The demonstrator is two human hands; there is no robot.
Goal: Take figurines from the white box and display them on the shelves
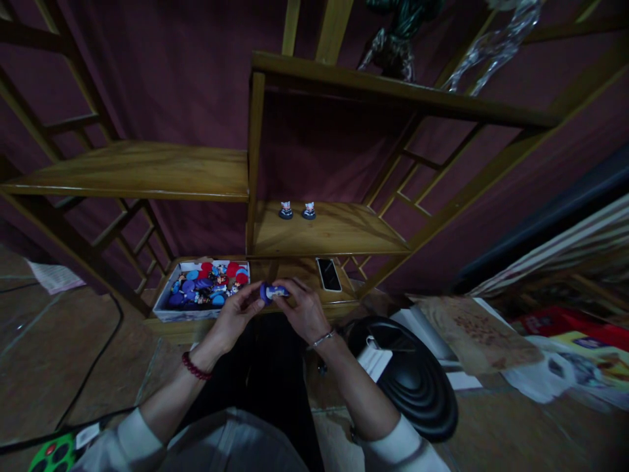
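Note:
Between my two hands is a small figurine (276,292) in white and blue-purple, on a round purple base. My left hand (242,307) pinches the base, while my right hand (301,308) has its fingers closed on the other end. The figurine lies tilted sideways in front of the low shelf. Just left of my hands stands an open white box (194,315) filled with several small figurines and round red, blue and purple pieces. Two small white-and-dark figurines (285,210) (308,210) stand upright side by side on the shelf above.
A phone (329,274) lies on the low shelf, right of my hands. The wooden shelf unit (334,233) has posts and lattice sides. A black ribbed round object (417,380) and bags (545,370) are on the right floor; a cable (101,354) runs at left.

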